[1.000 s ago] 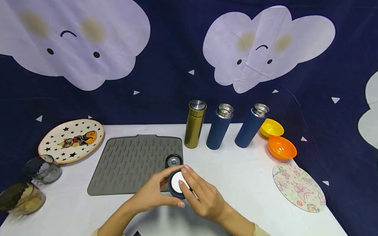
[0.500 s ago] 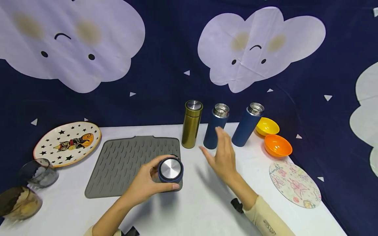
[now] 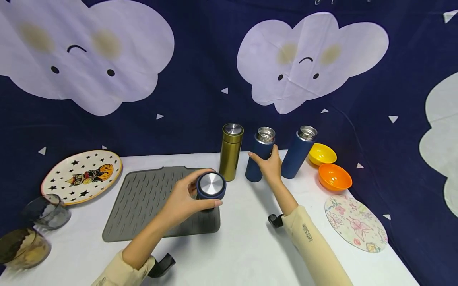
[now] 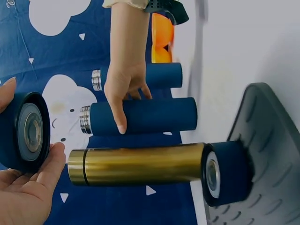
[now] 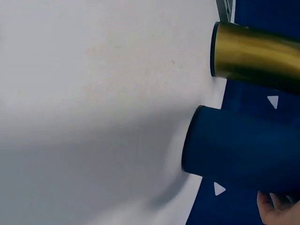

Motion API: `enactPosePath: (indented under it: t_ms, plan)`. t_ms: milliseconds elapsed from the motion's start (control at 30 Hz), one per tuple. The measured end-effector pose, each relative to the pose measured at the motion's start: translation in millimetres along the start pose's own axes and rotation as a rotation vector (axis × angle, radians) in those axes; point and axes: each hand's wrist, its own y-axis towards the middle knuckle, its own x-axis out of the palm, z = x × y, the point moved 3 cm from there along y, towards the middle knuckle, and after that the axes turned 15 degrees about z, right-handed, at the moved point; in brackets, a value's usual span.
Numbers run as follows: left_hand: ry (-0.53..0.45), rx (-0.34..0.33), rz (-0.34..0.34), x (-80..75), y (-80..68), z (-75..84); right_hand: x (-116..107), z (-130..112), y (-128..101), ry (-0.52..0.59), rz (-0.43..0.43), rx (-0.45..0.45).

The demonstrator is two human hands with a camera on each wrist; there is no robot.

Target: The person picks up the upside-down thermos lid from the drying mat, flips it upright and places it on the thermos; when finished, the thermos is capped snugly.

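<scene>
While the left hand [image 3: 183,200] curls round a blue lid [image 3: 211,184] over the grey mat [image 3: 143,198], the right hand [image 3: 270,167] grips an open blue bottle [image 4: 161,114] beside a gold bottle [image 3: 230,155] on the table [image 3: 243,248].

We see the lid topped in shiny silver, the bottle ringed with bare metal; we cannot make out the fingertips behind that bottle, whose top our right-wrist view cuts off.

The head view is bright, with soft shadows on the table [image 3: 243,246] and a pale sheen on the lid [image 3: 211,184]. Both wrist views look dimmer — streaky highlights on the gold bottle [image 4: 140,165].
</scene>
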Motion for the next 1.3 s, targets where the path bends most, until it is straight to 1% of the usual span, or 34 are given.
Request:
enactPosePath:
  t_ms: [67,167,267,400,533,633,700,800,933,1067,1200,1300]
  plan:
    - [-0.018,0.008,-0.007,3.8,3.0,2.6,0.1,-1.0,-0.8,-0.002,0.012,-0.015]
    - [-0.040,0.033,-0.008,7.3,7.7,7.9,-5.3,-9.0,-11.7,0.006,0.008,-0.042]
    - [-0.050,0.067,0.000,9.1,13.6,15.4,-15.3,-23.3,-34.7,0.021,-0.042,-0.047]
    - [-0.044,0.093,0.013,14.7,23.3,28.3,-29.0,-41.1,-73.6,0.035,-0.125,-0.051]
    - [-0.047,0.113,0.009,26.3,34.6,39.8,-37.9,-50.9,-105.8,0.064,-0.177,-0.095]
    - [-0.071,0.126,-0.010,36.8,42.0,43.2,-41.4,-53.1,-121.5,0.104,-0.195,-0.111]
    - [-0.093,0.123,-0.027,43.8,45.4,43.2,-42.4,-52.5,-128.2,0.117,-0.201,-0.113]
    - [-0.114,0.117,-0.052,53.8,48.3,40.8,-43.0,-50.2,-134.4,0.107,-0.203,-0.111]
    - [-0.079,0.116,-0.062,63.3,48.2,33.4,-43.0,-46.6,-138.1,0.098,-0.197,-0.113]
    - [-0.015,0.117,-0.079,68.1,44.7,22.8,-43.5,-43.6,-139.6,0.110,-0.200,-0.108]
    - [0.017,0.121,-0.105,70.2,42.0,11.9,-44.3,-42.3,-139.3,0.105,-0.204,-0.117]
    - [0.020,0.162,-0.078,68.9,43.4,7.4,-43.6,-42.3,-138.3,0.101,-0.207,-0.132]
